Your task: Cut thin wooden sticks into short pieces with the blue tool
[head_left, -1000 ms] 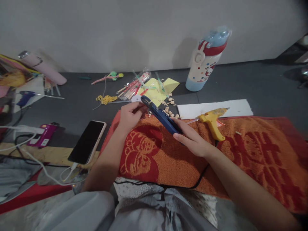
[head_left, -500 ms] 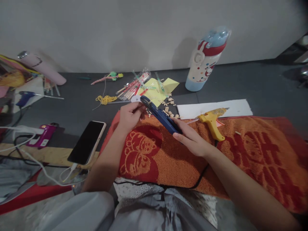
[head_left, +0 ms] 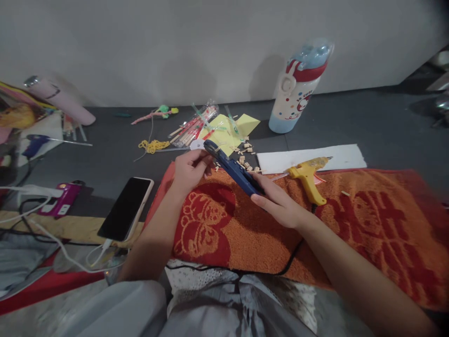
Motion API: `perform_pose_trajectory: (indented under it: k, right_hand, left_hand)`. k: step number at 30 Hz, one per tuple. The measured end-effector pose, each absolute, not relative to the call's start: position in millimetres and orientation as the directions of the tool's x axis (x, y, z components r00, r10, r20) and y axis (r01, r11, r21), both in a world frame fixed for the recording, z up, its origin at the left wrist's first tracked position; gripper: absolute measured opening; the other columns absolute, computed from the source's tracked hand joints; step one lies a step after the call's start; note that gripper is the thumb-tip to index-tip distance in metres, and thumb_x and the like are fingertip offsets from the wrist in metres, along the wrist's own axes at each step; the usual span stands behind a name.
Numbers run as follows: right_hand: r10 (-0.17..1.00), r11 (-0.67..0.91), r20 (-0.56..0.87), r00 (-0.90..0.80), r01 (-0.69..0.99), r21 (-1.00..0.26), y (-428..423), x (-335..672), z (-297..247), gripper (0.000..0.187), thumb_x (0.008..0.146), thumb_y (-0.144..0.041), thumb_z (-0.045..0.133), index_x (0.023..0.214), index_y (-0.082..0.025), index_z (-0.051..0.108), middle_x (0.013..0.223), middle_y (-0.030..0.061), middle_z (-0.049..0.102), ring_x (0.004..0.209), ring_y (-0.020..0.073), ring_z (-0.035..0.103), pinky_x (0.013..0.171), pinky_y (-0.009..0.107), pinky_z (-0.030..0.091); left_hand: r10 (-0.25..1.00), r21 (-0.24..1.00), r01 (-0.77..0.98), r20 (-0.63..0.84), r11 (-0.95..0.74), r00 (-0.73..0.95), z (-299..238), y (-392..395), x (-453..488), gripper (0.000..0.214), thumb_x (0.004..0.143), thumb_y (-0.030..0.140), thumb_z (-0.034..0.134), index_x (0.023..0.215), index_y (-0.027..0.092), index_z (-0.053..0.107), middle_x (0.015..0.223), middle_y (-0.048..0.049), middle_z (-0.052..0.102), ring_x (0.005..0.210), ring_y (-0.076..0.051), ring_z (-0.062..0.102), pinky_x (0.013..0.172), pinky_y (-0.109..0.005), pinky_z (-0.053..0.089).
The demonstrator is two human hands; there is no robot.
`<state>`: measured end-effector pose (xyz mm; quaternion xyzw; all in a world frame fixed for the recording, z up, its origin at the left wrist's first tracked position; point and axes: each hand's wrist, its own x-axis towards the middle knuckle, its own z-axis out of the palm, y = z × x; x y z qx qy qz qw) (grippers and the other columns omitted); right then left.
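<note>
My right hand (head_left: 277,199) is closed around the lower end of a dark blue two-handled tool with a black head (head_left: 235,171), held slanting above the orange towel (head_left: 266,238). At the tool's head, my left hand (head_left: 192,171) has its fingers curled in a pinch; whatever they hold is hidden. Just behind that hand lies a white paper disc (head_left: 197,144), partly covered. Short cut wooden pieces (head_left: 243,162) are scattered beyond the tool, beside yellow paper (head_left: 224,135) and a bag of sticks (head_left: 196,124).
A yellow glue gun (head_left: 308,177) rests on the towel and a white strip (head_left: 336,159). Behind it stands a bottle (head_left: 293,100). At left are a charging phone (head_left: 126,209), a purple power adapter (head_left: 65,199), cables, a blue glue gun (head_left: 37,145) and yellow yarn (head_left: 154,146).
Hardly anything differs. Both hands and the blue tool keep the same pose, and the whole view has shifted by a few pixels.
</note>
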<state>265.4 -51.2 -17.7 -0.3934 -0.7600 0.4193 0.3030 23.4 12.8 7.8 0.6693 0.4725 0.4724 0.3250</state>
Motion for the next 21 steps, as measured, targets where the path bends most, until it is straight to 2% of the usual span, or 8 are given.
perform_pose_trajectory:
  k: [6,15,21]
  right_hand:
    - [0.85,0.34,0.128,-0.511,0.348,-0.874,-50.3,265.1,-18.2,0.061,0.094,-0.054,0.04,0.143,-0.018,0.033,0.142,0.0177,0.047,0.131,0.0327,0.046,0.109,0.055,0.035]
    - [0.849,0.349,0.141,-0.509,0.341,-0.873,-51.3,265.4,-16.9,0.06,0.093,-0.054,0.041,0.145,-0.023,0.034,0.143,0.0142,0.048,0.131,0.0332,0.046,0.109,0.055,0.036]
    - [0.849,0.343,0.139,-0.51,0.33,-0.88,-50.5,266.7,-16.2,0.061,0.093,-0.053,0.043,0.145,-0.023,0.035,0.145,0.012,0.047,0.132,0.0331,0.045,0.109,0.054,0.036]
  left_hand:
    - [0.947,0.885,0.338,0.288,-0.319,0.14,10.2,13.6,21.9,0.03,0.085,0.037,0.06,0.065,0.015,0.061,0.048,0.0017,0.059,0.035,-0.006,0.05,0.034,-0.016,0.036]
    - [0.968,0.946,0.254,0.155,-0.203,0.195,13.4,14.3,17.1,0.045,0.077,0.056,0.063,0.058,0.016,0.057,0.043,0.0017,0.054,0.031,-0.004,0.04,0.028,-0.017,0.025]
    - [0.968,0.97,0.176,0.129,-0.168,0.213,11.8,15.1,14.7,0.046,0.074,0.059,0.067,0.064,0.014,0.06,0.046,0.0009,0.056,0.03,-0.003,0.039,0.029,-0.017,0.024]
